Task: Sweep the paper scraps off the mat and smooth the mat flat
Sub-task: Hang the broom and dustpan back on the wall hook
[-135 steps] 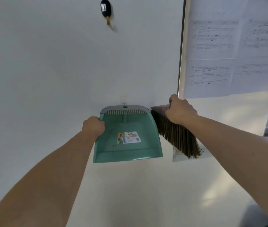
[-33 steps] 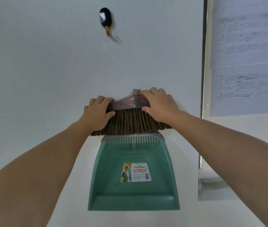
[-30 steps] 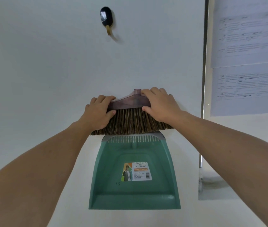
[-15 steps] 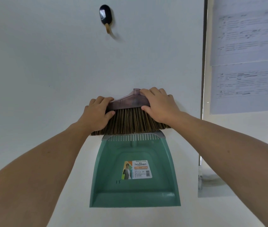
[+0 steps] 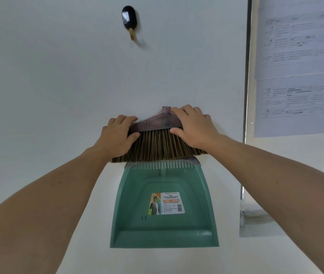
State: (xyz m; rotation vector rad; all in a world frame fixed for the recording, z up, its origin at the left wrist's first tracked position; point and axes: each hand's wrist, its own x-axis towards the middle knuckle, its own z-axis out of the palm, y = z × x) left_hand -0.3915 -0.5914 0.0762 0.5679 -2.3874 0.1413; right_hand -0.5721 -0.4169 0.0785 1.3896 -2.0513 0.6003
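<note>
A brush head (image 5: 155,143) with brown bristles and a translucent purplish top is pressed against the white wall. My left hand (image 5: 117,137) grips its left end and my right hand (image 5: 194,127) grips its right end. Just below it a green dustpan (image 5: 165,224) with a grey comb edge and a printed label hangs flat against the wall, its open lip pointing down. The brush bristles overlap the dustpan's top edge. No mat or paper scraps are in view.
A black wall hook (image 5: 128,18) with a tan peg sits high on the wall above the brush. To the right a metal frame strip (image 5: 246,95) runs vertically, with printed paper sheets (image 5: 299,72) posted beyond it.
Since 4.5 s ago the dustpan has gone from my left hand to hanging on the wall, and the brush has moved from its right side to above it. Over the last second nothing moves.
</note>
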